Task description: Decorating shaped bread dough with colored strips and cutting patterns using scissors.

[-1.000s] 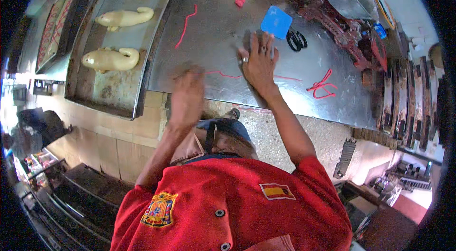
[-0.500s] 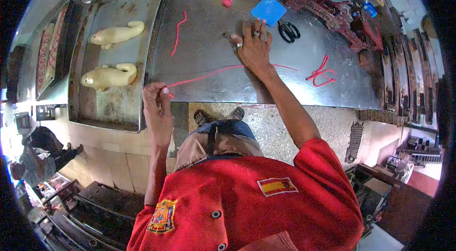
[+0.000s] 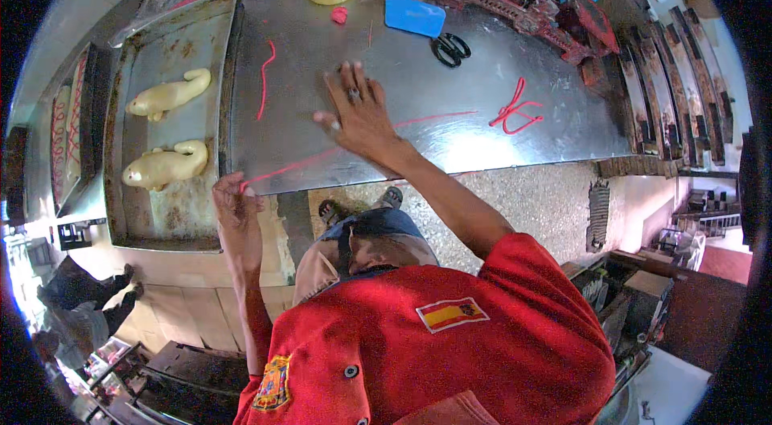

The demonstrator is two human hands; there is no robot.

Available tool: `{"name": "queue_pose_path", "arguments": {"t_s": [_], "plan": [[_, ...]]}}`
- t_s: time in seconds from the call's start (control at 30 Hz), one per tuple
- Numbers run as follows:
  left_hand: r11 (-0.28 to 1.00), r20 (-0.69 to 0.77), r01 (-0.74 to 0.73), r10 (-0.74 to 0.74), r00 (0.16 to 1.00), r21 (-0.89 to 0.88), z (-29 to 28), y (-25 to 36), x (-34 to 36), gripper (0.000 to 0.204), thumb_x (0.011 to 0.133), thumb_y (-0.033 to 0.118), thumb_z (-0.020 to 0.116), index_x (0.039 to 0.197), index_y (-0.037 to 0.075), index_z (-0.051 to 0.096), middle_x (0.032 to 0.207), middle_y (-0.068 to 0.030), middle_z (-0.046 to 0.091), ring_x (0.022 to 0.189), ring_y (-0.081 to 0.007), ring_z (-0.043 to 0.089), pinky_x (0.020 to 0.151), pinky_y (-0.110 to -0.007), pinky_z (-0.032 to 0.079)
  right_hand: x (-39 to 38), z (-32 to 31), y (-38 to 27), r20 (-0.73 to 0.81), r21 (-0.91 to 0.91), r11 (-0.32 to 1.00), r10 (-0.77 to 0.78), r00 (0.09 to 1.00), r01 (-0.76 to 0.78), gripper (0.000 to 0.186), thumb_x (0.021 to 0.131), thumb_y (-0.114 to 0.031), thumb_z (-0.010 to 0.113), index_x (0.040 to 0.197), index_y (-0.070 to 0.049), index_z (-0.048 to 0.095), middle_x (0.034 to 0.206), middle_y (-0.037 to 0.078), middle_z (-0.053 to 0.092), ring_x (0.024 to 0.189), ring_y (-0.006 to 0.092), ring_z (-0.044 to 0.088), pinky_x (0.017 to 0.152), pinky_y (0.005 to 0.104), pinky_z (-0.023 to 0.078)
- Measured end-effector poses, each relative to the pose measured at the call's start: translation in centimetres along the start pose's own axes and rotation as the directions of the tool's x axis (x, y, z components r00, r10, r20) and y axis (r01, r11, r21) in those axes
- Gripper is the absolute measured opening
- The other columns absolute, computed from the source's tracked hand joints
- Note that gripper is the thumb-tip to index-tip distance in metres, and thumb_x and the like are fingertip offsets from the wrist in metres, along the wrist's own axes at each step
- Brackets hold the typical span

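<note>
And there was the long red strand [image 3: 301,164], slanting across the counter [image 3: 410,75], its near end at the left hand [image 3: 236,208] by the front edge, the rest running rightward and away from the person! That left grip was pinched by the fingertips on the strand's end, just beside the metal tray [image 3: 227,95]. Over to the right hand [image 3: 359,115]: palm down, fingers spread, grip loose and grasping nothing, lying across the line of the strand, fingertips well past it. Whether the palm pressed it, you couldn't tell. Beyond that wrist the far tip lay free, short of the looped red strand [image 3: 515,111].
</note>
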State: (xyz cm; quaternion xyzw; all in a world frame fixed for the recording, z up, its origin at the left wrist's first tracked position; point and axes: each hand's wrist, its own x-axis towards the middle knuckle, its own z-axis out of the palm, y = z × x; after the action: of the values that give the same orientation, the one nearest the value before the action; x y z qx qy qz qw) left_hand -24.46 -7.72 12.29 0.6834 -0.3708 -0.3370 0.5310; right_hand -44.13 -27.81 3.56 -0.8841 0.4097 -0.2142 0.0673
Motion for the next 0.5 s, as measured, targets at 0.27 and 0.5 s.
{"name": "queue_pose_path", "arguments": {"t_s": [0.27, 0.5], "plan": [[0.993, -0.123, -0.027, 0.041, 0.992, 0.113, -0.4, 1.9, 0.7, 0.034, 0.102, 0.006, 0.053, 0.135, 0.004, 0.05, 0.109, -0.0032, 0.056, 0.083, -0.0099, 0.057, 0.074, -0.026, 0.048, -1.5, -4.8, 9.1, -0.041, -0.161, 0.985, 0.052, 0.998, -0.058, 0.073, 0.098, -0.051, 0.053, 0.153, -0.007, 0.034, 0.157, 0.032, 0.027, 0.149, 0.047, 0.022, 0.113, 0.0612, 0.025], [0.969, -0.22, -0.152, 0.194, 0.956, 0.195, -3.3, 2.4, 1.8, 0.035, 0.104, 0.011, 0.054, 0.139, 0.009, 0.05, 0.101, -0.0014, 0.055, 0.078, -0.0094, 0.057, 0.072, -0.024, 0.05, -0.1, -4.3, 8.5, 0.064, -0.048, 0.998, 0.038, 0.997, -0.035, 0.076, 0.1, -0.06, 0.041, 0.157, -0.01, 0.028, 0.162, 0.031, 0.014, 0.153, 0.0452, 0.007, 0.117, 0.0623, 0.016]]}}
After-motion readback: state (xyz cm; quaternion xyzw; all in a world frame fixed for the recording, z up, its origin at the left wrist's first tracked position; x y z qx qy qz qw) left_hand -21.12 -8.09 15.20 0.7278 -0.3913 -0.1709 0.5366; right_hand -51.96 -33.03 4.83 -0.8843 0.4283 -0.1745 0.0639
